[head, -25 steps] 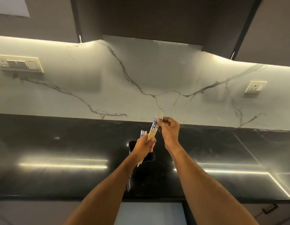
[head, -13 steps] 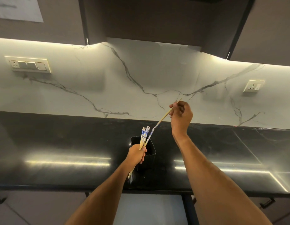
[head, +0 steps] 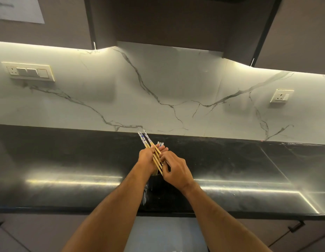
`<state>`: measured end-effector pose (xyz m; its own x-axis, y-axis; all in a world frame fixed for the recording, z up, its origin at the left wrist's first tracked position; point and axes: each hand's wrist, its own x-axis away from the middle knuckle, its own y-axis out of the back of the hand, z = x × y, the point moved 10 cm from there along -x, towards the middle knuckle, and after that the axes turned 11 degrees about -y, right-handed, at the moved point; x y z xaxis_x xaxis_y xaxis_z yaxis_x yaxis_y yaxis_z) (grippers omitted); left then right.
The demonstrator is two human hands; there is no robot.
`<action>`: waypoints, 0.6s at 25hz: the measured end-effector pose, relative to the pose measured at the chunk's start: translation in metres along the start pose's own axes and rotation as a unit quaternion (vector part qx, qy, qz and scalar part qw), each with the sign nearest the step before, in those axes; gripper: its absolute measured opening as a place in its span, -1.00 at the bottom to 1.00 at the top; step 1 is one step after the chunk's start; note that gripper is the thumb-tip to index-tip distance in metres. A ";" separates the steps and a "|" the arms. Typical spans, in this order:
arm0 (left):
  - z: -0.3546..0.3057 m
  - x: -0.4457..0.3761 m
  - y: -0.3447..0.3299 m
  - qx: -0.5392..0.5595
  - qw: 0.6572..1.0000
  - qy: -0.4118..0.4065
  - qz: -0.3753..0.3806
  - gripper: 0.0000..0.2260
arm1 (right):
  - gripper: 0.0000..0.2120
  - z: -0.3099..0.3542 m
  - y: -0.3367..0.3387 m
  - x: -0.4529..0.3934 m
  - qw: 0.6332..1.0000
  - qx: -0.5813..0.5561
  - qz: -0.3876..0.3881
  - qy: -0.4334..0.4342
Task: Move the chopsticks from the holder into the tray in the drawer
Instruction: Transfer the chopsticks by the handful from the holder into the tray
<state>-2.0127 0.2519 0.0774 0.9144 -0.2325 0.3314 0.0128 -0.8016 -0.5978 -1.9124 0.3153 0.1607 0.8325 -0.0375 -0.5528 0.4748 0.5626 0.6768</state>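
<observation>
A bundle of wooden chopsticks (head: 145,140) with blue-and-white patterned tops slants up to the left from my left hand (head: 148,160), which grips them round the middle. My right hand (head: 175,169) is beside it, fingers curled against the lower ends of the same bundle. Under both hands stands the black holder (head: 154,185) on the black counter, mostly hidden. A few more chopstick tops (head: 160,143) stick up from it behind my left fingers. The drawer and its tray are not in view.
The glossy black counter (head: 67,160) runs the full width, with a marbled white backsplash (head: 176,84) behind. Switch plates (head: 28,71) (head: 281,96) sit on the wall. Dark upper cabinets (head: 176,20) hang overhead. Lower cabinet fronts with a handle (head: 296,226) lie below the counter edge.
My right hand, which had lifted one chopstick high to the right, came back down to the left hand. The bundle in my left hand now tilts up-left instead of upright.
</observation>
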 end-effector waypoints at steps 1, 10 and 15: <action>0.000 -0.001 0.001 0.000 1.000 -0.001 -0.007 -0.74 | -0.84 -0.004 -0.005 0.002 1.000 0.015 0.011 -0.006; 0.003 -0.008 -0.005 -0.020 0.997 -0.072 -0.003 -0.77 | -0.70 -0.072 -0.032 0.019 0.899 -0.256 0.056 -0.352; -0.005 -0.007 -0.005 -0.158 0.979 -0.121 0.043 -0.78 | -0.65 -0.064 -0.039 0.015 0.927 -0.168 0.125 -0.312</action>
<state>-2.0213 0.2548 0.0811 0.9762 -0.1996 0.0844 -0.1589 -0.9241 -0.3476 -1.9366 0.3456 0.0954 0.9572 -0.2827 0.0615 0.2159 0.8395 0.4986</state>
